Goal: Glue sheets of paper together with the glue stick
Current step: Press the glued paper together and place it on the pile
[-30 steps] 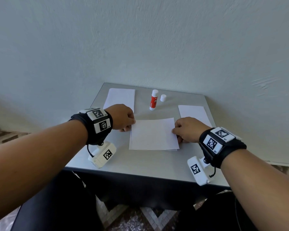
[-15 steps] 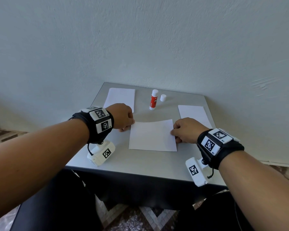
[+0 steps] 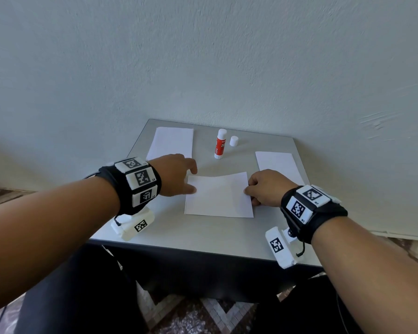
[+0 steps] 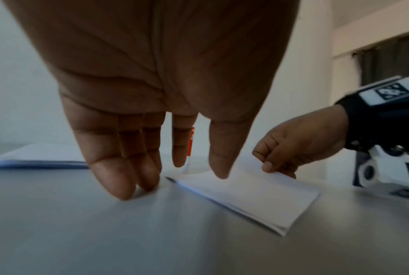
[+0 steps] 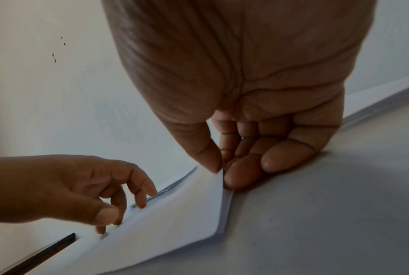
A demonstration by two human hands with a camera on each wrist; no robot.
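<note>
A white sheet of paper (image 3: 219,195) lies in the middle of the grey table (image 3: 203,235), on top of another sheet whose edge shows beneath it (image 4: 257,197) (image 5: 187,214). My right hand (image 3: 263,189) pinches the top sheet's right edge between thumb and fingers (image 5: 216,167). My left hand (image 3: 179,174) is at the sheet's left edge with straight, spread fingers (image 4: 128,182); its thumb tip reaches over the paper and it holds nothing. The red and white glue stick (image 3: 220,143) stands upright behind the sheet, uncapped, with its white cap (image 3: 233,141) beside it.
A stack of white paper (image 3: 171,143) lies at the table's back left and another stack (image 3: 276,162) at the back right. A pale wall rises right behind the table. The table's near edge runs just under my wrists.
My left hand has uncurled from the sheet's left edge and spread its fingers. The top sheet has settled squarely over the one below. My right hand keeps its pinch.
</note>
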